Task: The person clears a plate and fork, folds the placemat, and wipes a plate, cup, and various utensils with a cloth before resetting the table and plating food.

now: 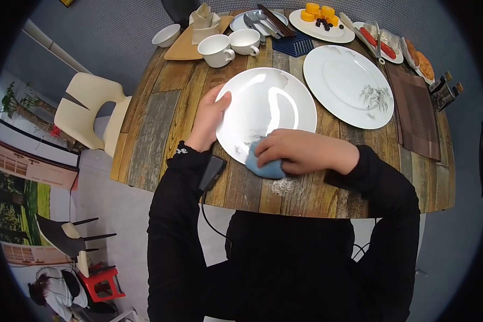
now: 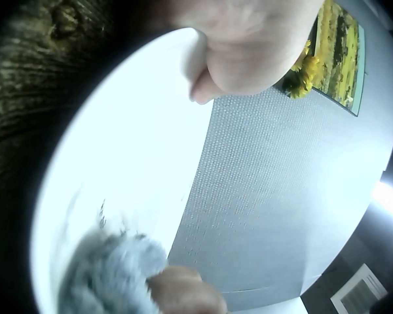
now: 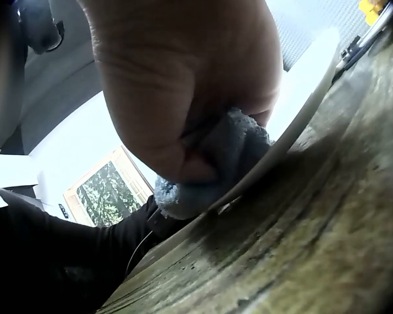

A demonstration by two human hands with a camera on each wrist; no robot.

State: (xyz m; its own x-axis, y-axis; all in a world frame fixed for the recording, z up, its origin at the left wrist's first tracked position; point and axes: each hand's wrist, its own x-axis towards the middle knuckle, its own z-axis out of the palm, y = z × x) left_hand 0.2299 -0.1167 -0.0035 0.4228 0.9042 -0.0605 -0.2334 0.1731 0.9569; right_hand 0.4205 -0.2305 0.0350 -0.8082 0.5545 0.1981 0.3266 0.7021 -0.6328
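Note:
A white plate [image 1: 252, 107] with a faint grey painted pattern is tilted up over the table's near half. My left hand [image 1: 209, 115] grips its left rim, thumb on the upper face and fingers behind. Bunched in my right hand [image 1: 300, 153] is a blue cloth [image 1: 265, 161], pressed against the near rim of the plate. In the left wrist view the fluffy cloth [image 2: 114, 275] covers part of the painted pattern. The right wrist view shows the curled fingers around the cloth [image 3: 232, 147], low over the wood, with the plate's edge beside it.
A larger patterned plate [image 1: 343, 80] lies to the right, beside a brown placemat [image 1: 416, 112]. Behind stand two white cups [image 1: 214, 52], a wooden tray [image 1: 185, 48] with a folded napkin, a cutlery plate [image 1: 241, 20] and a food plate [image 1: 322, 33]. Shakers [image 1: 443, 94] stand at the right edge.

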